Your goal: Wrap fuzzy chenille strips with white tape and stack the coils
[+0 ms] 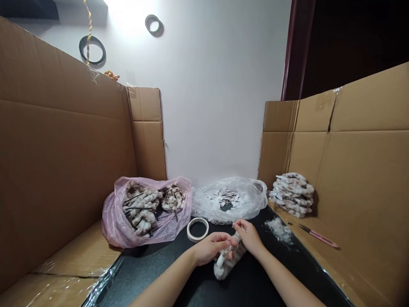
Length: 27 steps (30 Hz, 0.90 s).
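A fluffy white and brown piece (pixel 237 254) lies on the black tabletop (pixel 191 279), partly covered by my hands. My left hand (pixel 213 248) rests over its left side, fingers bent, near a small white strip. At its upper end, my right hand (pixel 247 235) pinches the piece between thumb and fingertips. Just behind my left hand lies a roll of pale tape (pixel 189 232). Similar fluffy pieces (pixel 143 204) with dark thin stems fill a pink plastic bag (pixel 111 217) at the left.
Behind my hands, a clear plastic bag (pixel 201 200) holds small white tags (pixel 227 197). Fluffy pieces (pixel 294 194) are stacked at right, near loose fluff (pixel 279 230) and a pink-handled tool (pixel 322 238). Cardboard walls (pixel 64 140) enclose both sides.
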### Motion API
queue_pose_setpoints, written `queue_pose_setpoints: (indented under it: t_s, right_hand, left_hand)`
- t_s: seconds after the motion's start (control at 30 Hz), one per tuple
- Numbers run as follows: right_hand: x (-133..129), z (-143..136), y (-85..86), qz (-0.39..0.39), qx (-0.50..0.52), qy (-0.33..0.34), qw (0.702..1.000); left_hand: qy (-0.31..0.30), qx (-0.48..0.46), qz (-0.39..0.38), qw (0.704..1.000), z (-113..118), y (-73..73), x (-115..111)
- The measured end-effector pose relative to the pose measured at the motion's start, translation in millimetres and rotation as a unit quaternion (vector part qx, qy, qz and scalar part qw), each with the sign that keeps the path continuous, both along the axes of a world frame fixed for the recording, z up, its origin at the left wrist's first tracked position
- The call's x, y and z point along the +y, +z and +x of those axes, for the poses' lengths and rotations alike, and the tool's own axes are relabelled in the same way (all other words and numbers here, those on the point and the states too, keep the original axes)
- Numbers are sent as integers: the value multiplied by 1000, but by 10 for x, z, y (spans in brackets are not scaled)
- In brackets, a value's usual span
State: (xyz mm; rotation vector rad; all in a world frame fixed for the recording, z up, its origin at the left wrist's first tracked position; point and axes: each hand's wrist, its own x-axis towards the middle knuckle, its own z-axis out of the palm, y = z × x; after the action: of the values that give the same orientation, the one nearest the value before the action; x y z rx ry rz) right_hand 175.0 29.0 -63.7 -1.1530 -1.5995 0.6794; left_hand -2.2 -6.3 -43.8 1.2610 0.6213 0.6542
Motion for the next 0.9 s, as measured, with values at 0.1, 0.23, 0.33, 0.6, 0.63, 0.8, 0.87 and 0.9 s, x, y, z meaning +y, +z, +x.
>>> queue_pose_setpoints:
  t_s: [0.1, 0.23, 0.33, 0.6, 0.63, 0.8, 0.87, 0.9]
  right_hand:
    - [-11, -21, 22, 0, -47, 33, 998]
    - [-10, -109, 199, 30, -112, 63, 991]
    - [36, -258, 387, 41, -147, 83, 985]
    - [204, -868, 523, 26, -387, 227, 893]
    - [210, -916, 512, 38, -412, 225, 882]
    - [160, -908, 602, 93, -357, 230, 900]
    - [104, -793, 723, 94, -257, 228, 934]
    - [69, -718, 794, 82, -204, 231, 948]
  left_hand:
    - [5, -25, 10, 1000, 22, 24, -46]
    - [-28, -14, -30, 999, 46, 53, -101]
    - [-57, 22, -30, 998, 66, 82, -135]
    - [-101, 94, 41, 990, 126, 208, -242]
    - [-99, 95, 44, 990, 132, 203, -246]
    - [-34, 81, 47, 995, 176, 114, -238]
    - [-4, 77, 54, 996, 199, 76, -215]
    - [17, 71, 60, 996, 208, 60, -193]
